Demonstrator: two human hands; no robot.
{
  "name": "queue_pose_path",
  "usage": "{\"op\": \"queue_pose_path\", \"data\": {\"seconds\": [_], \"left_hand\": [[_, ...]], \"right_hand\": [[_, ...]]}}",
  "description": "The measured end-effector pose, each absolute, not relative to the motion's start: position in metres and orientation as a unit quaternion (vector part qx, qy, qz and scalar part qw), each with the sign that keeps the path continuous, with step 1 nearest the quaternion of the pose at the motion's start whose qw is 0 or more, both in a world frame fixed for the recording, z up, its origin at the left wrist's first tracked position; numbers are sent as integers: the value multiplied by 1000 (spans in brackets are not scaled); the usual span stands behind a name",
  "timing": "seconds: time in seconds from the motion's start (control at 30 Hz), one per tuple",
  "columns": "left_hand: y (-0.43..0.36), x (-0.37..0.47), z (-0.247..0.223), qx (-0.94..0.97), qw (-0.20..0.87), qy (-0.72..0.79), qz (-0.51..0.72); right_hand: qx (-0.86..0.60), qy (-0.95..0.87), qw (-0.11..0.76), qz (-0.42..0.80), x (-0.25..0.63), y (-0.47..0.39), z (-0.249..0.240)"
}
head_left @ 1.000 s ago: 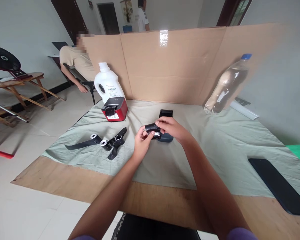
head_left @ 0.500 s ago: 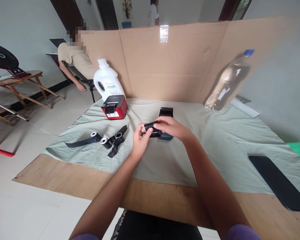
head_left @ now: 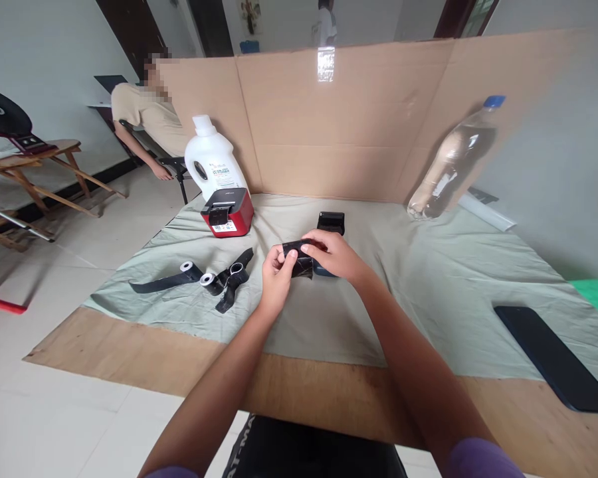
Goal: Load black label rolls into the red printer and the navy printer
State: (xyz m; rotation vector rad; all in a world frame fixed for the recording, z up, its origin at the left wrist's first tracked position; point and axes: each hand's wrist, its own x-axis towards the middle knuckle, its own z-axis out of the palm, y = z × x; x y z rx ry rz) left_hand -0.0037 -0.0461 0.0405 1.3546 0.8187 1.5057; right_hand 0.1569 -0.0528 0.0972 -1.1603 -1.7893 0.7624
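Left hand [head_left: 276, 277]: closed, roll [head_left: 295, 248] pinched.
Right hand [head_left: 336, 255]: closed, same roll gripped.
Roll: black; held above the tabletop [head_left: 129, 348], inward of the front edge's middle.
Red box [head_left: 240, 216]: set near the back left corner.
Phone [head_left: 553, 355]: laid near the front right corner.

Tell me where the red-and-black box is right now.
In the head view, the red-and-black box sits left on the cloth, in front of the white bottle and beyond the loose black rolls.
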Motion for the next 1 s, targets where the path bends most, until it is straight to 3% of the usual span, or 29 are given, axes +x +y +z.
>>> {"op": "queue_pose_path", "data": {"seconds": [0.17,0.4,0.63,0.87,1.0], "left_hand": [[-45,9,19,548,522,317,572],[-55,29,-9,616,584,309,429],[-54,27,-8,662,570,321,366],[-53,27,-4,693,541,347,328],[-53,27,-4,693,529,357,335]], "right_hand": [[-510,-628,495,317,182,-37,87],[-601,-640,440,186,229,-22,51],[-644,-666,364,99,230,-7,21],[-663,-638,376,110,232,9,8],[-692,-562,431,140,230,9,6]]}}
